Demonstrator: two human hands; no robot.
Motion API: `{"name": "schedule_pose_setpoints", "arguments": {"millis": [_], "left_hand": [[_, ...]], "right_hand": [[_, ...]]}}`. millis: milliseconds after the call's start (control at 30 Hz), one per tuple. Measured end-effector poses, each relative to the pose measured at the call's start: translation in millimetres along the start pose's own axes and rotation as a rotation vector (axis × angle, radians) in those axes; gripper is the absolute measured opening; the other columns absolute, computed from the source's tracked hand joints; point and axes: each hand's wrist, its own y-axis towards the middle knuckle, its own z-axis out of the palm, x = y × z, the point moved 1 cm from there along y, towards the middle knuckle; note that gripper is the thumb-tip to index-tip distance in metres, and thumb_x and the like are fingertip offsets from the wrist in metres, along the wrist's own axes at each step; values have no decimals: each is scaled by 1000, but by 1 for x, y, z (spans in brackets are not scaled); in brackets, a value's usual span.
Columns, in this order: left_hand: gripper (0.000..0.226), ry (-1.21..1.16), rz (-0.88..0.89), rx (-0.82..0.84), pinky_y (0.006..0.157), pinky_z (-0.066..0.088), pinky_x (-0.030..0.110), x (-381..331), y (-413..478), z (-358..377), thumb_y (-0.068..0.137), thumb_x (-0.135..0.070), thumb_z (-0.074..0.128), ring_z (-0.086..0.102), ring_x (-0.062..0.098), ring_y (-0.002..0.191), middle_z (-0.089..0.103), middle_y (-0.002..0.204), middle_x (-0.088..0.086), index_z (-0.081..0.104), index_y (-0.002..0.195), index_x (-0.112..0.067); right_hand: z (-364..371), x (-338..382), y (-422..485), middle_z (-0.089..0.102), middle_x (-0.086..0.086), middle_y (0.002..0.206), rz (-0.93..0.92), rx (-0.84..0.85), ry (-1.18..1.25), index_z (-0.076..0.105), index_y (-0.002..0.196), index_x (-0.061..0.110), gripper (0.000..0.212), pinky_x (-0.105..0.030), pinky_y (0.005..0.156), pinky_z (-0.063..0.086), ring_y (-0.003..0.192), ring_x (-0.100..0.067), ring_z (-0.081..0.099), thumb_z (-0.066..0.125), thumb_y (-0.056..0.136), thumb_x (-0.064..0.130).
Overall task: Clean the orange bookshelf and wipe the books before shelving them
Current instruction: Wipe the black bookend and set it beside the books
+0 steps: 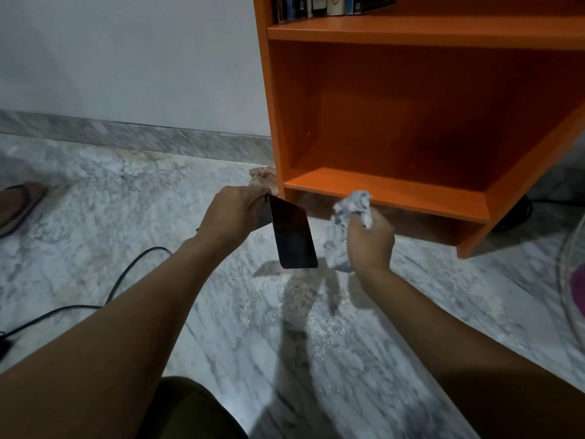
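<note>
My left hand [232, 213] grips the top edge of a thin dark book [292, 234], which hangs down above the marble floor. Just to its right, my right hand [368, 240] holds a crumpled grey-white cloth [349, 213], a little apart from the book. The orange bookshelf [411, 106] stands right behind both hands; its bottom shelf board [386, 188] holds nothing. Several books [319, 4] stand on the shelf above, at the top edge of the view.
A pinkish rag [264, 179] lies on the floor by the bookshelf's left foot. A black cable [123, 277] snakes over the floor at the left. Another person's sandalled foot [19, 204] shows at the far left. A fan grille [573, 267] curves in at the right edge.
</note>
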Motion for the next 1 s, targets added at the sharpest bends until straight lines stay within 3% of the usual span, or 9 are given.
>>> {"name": "schedule_pose_setpoints", "arguments": {"millis": [100,233,333,467,567,700,767,867,1000], "left_hand": [[61,-65,86,38,53,48,35,-10,0,4,80,-45,31,63,30,59,70,69,15,69,81,2],[53,-161,84,85,54,40,22,-17,1,8,77,-46,41,61,24,59,72,72,13,71,78,-3],[36,-87,104,60,58,40,20,-16,0,7,89,-28,46,67,24,67,75,82,8,75,96,-7],[23,14,128,51,51,32,17,-15,2,4,96,-24,52,62,18,61,69,75,-1,74,95,-15],[25,32,134,48,55,41,23,-11,4,6,96,-27,49,66,20,68,73,85,0,73,101,-21],[26,-38,147,41,63,55,35,-16,5,5,95,-29,48,66,18,78,72,93,-2,70,108,-23],[22,-52,126,2,70,53,33,-17,6,2,96,-26,53,60,13,84,68,97,-4,70,108,-21],[20,-124,-104,-62,85,42,22,-20,4,1,93,-20,61,47,11,105,57,116,3,70,112,-19],[46,-296,-649,-29,94,31,25,-35,2,3,90,-27,64,26,19,115,26,127,7,47,133,-25]], "right_hand": [[14,34,-25,54,2,100,-299,159,58,65,99,14,11,-20,67,49,84,-3,54,57,93,12],[27,24,-44,54,-6,110,-588,303,-11,65,114,2,27,-13,68,46,84,-2,51,62,87,1],[17,4,-23,51,1,105,-236,205,-114,65,121,9,32,-19,65,45,79,-8,51,57,91,1],[-1,-24,3,59,0,73,231,44,-43,68,94,18,21,-29,65,42,79,-26,59,51,90,7],[-1,-21,5,68,-5,86,410,191,136,64,89,21,7,-31,75,50,84,-25,64,58,90,24],[7,-9,1,74,-5,103,499,501,285,69,112,21,62,-45,97,50,99,-26,70,73,67,63],[9,-9,-3,75,-6,102,455,549,309,69,112,20,64,-45,98,50,97,-25,71,78,63,61],[10,-10,-7,75,-9,93,408,480,333,70,104,12,40,-43,92,54,90,-25,72,77,78,42],[16,1,-13,75,-12,94,448,432,441,70,99,9,32,-43,88,56,91,-29,72,75,82,35]]}}
